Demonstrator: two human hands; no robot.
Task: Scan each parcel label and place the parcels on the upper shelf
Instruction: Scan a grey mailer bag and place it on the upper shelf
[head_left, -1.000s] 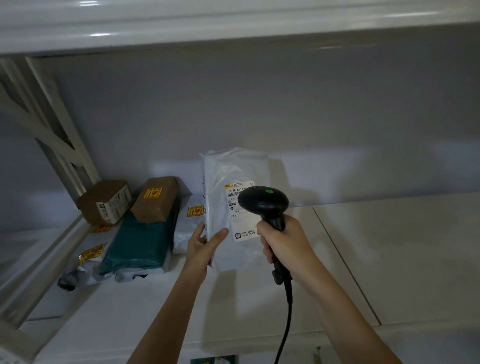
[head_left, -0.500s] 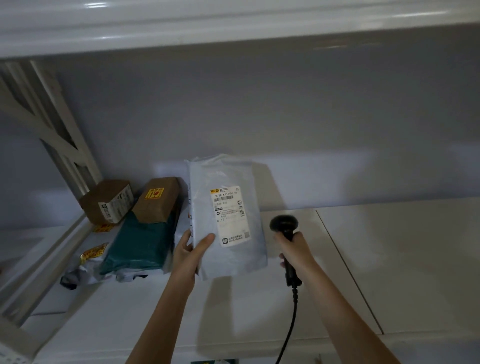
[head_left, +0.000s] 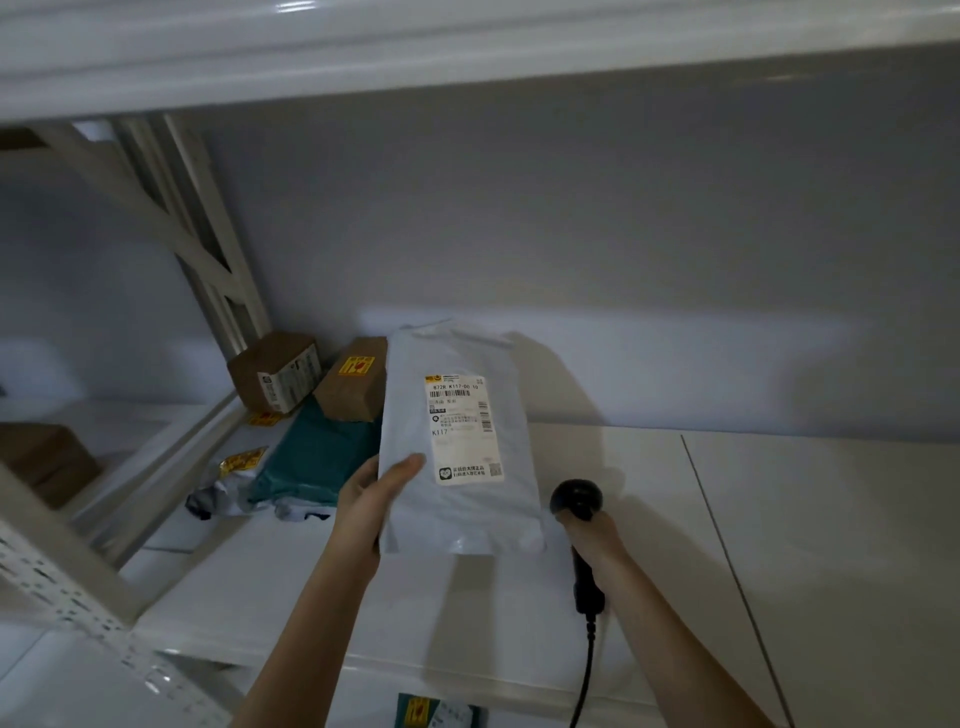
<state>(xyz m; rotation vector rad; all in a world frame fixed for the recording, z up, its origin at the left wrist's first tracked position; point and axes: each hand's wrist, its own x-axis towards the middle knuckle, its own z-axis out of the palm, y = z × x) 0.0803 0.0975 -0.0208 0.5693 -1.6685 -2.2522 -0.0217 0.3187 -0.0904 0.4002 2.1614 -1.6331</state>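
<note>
Two hands up over the white shelf (head_left: 779, 519) here. Left hand (head_left: 371, 501) pinching the lower left edge of a grey mailer parcel (head_left: 457, 441), thumb across the front, fingers hidden behind. Parcel held upright just above the shelf surface, white shipping label (head_left: 464, 428) with barcodes facing the camera, "K117" readable on it. Right hand (head_left: 589, 538) wrapped around the handle of a black barcode scanner (head_left: 577, 501), just right of the parcel's bottom corner, head low and beside the bag, not over the label. Black cable (head_left: 584, 675) hanging down from the handle past the shelf's front edge.

Over on the left of the same shelf, a pile already sitting there: two small brown boxes (head_left: 275, 376) at the back near the white upright, a teal mailer (head_left: 322, 462) leaning under one of them, and a crumpled white bag with a yellow sticker (head_left: 241, 462) in front. Pretty dim lighting overall.
</note>
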